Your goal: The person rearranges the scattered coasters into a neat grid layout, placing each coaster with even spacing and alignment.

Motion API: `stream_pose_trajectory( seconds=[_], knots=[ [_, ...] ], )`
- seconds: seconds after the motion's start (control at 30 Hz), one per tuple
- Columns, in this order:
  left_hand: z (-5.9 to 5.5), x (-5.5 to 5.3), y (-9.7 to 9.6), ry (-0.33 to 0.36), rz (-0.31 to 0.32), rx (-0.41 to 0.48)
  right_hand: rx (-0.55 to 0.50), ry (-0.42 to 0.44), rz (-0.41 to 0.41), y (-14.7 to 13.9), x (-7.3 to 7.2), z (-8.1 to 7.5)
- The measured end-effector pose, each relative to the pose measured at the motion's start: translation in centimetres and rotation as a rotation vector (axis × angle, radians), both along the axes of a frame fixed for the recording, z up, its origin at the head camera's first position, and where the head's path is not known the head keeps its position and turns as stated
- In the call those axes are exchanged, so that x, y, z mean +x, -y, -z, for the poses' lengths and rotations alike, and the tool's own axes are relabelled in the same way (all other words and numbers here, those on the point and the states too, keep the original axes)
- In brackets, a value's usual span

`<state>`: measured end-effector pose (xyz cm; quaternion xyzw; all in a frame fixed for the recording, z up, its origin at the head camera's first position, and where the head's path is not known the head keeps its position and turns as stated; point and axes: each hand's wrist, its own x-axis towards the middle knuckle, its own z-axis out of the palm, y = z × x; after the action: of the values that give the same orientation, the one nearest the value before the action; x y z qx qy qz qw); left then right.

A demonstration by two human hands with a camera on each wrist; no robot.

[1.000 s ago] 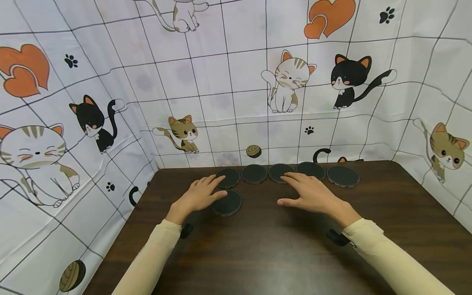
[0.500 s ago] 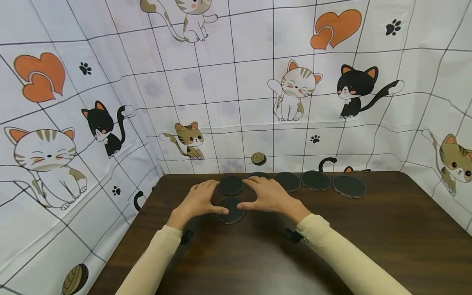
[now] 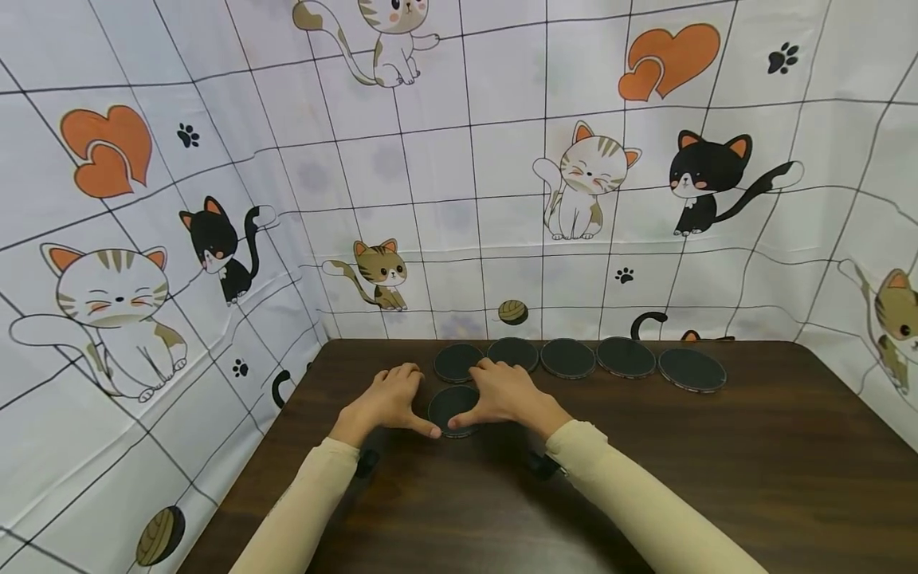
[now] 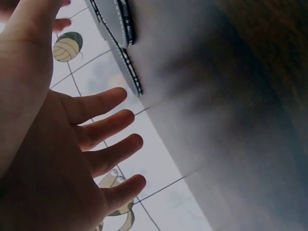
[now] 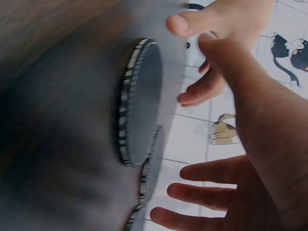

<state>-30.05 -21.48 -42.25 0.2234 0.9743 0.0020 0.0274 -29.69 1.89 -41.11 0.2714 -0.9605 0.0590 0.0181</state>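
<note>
Right hand moved leftward | left hand opposite | 1 disc between

Right hand shifted left over the front disc's right side, third back-row disc and fourth back-row disc now uncovered, left hand drawn left of the front disc, fingers no longer overlapping the leftmost back-row disc, thumb tips much closer together.

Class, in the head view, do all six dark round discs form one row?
No: five discs form a back row, and the sixth disc lies in front.
</note>
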Motion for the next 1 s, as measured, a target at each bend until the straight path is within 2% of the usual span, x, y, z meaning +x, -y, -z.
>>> stream_pose_trajectory(
  seconds=[0.17,0.4,0.5,0.6,0.77,1.0],
  knots=[
    [0.2,-0.1,0.0,0.010,0.023,0.006,0.041,0.016,0.032,-0.3,-0.3,1.2],
    [0.5,-0.2,0.0,0.114,0.027,-0.016,0.038,-0.001,0.008,-0.6,-0.6,2.6],
    [0.7,-0.2,0.0,0.136,0.039,-0.013,0.018,0.011,-0.003,-0.6,-0.7,2.9],
    [0.8,-0.3,-0.1,0.147,0.054,0.005,0.004,0.027,-0.015,-0.6,-0.8,3.0],
    [0.8,-0.6,-0.3,0.151,0.116,0.060,-0.016,0.036,-0.041,-0.6,-0.8,3.1],
    [1.0,-0.9,-0.4,0.149,0.153,0.059,-0.049,0.035,-0.079,-0.6,-1.5,3.6]
  ],
)
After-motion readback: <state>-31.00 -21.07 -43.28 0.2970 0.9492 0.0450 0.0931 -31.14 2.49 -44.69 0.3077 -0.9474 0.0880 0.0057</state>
